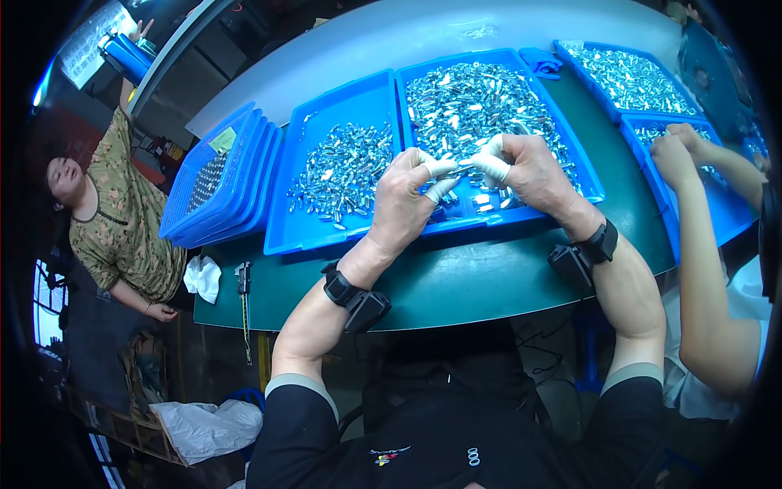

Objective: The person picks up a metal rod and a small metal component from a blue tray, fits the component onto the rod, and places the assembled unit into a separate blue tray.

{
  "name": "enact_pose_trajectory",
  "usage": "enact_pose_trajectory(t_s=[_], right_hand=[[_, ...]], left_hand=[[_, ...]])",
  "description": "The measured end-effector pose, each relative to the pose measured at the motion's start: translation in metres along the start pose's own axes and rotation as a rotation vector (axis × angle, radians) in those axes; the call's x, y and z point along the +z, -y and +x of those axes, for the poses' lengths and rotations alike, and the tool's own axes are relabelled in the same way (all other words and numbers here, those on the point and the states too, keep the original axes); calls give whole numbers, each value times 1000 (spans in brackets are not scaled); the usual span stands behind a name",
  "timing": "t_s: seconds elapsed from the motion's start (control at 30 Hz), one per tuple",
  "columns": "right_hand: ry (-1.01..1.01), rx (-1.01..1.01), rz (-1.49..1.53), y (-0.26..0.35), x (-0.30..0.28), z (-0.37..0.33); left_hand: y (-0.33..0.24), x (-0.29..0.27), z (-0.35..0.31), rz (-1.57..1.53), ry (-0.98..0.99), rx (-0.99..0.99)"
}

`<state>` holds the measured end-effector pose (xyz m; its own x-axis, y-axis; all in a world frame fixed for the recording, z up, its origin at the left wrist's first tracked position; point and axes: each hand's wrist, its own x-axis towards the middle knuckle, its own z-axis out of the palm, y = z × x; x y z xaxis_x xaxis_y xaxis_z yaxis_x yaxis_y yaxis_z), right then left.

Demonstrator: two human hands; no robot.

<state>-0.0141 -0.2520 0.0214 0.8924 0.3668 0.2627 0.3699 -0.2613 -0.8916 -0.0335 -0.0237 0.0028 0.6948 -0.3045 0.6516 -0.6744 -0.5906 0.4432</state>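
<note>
My left hand (401,200) and my right hand (533,171) meet over the near part of a blue tray (599,196) heaped with small shiny metal parts (468,102). White covers wrap several of my fingertips. Both hands are closed in a pinch, thumb against fingers, on one small metal part (464,162) held between them; its exact shape is mostly hidden by the fingers. Just left of this tray lies a second blue tray (314,114), where a looser pile of similar metal parts (346,167) is spread.
Stacked blue baskets (265,191) stand at the left, near a caliper (244,285) and white crumpled cloth (202,279) on the green table (423,285). At right, a co-worker's hands (683,155) work over another blue tray (733,216). Another person (126,204) stands at left.
</note>
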Motion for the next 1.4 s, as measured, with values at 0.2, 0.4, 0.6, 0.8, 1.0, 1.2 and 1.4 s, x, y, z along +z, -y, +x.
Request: enact_pose_trajectory(t_s=[0.2, 0.4, 0.6, 0.8, 1.0, 1.2, 1.4], right_hand=[[141, 52, -99, -6, -1, 0], [172, 52, -119, 1, 0, -2], [157, 50, -42, 0, 2, -1], [112, 57, -72, -5, -2, 3], [-162, 27, 182, -15, -4, 14], [-192, 17, 209, -18, -4, 12], [-199, 1, 187, -16, -4, 12]], left_hand=[[-8, 2, 2, 96, 31, 82], [-8, 1, 2, 123, 38, 146], [-7, 0, 1, 99, 52, 157], [0, -27, 9, 207, 132, 150], [48, -91, 13, 660, 47, -4], [10, -47, 20, 269, 370, 155], [4, -8, 35, 358, 676, 308]])
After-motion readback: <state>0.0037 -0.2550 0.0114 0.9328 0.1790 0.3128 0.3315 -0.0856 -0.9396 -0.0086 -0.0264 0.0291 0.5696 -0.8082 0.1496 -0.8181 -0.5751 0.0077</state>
